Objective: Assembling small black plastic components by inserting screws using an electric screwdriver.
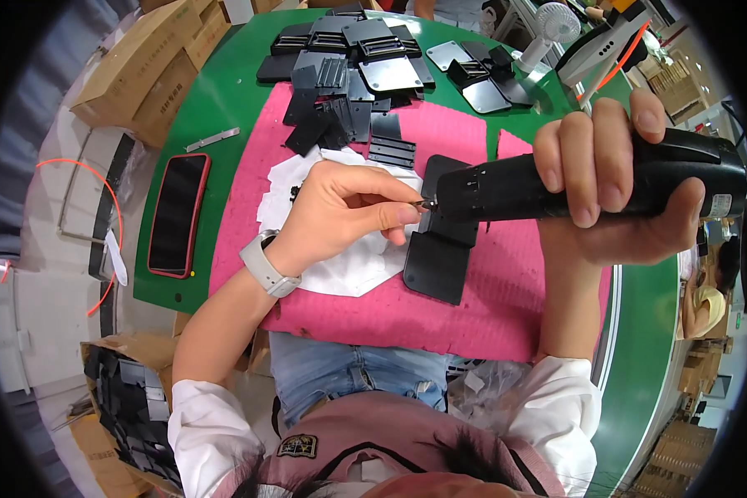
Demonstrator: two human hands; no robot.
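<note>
A green bench (224, 100) carries a pink mat (506, 286). Above it, the right hand (604, 170) grips a black driver (506, 191) pointing left. Under its nose, between the hands, lies a black plate (436, 270). The left hand (340, 203) pinches a tiny piece (424, 204) at the nose.

L hand (328, 203) and R hand (581, 170) are both bare. The wristwatch (266, 270) on L wrist has pale grey strap. The sleeves (209, 419) are white and loose, ending approx. near the elbows. The vest (390, 422) is dusty pink w/ blk trim, and carries one dark badge (297, 446) w/ lighter edge. The jeans (307, 373) are lt. blue.
</note>
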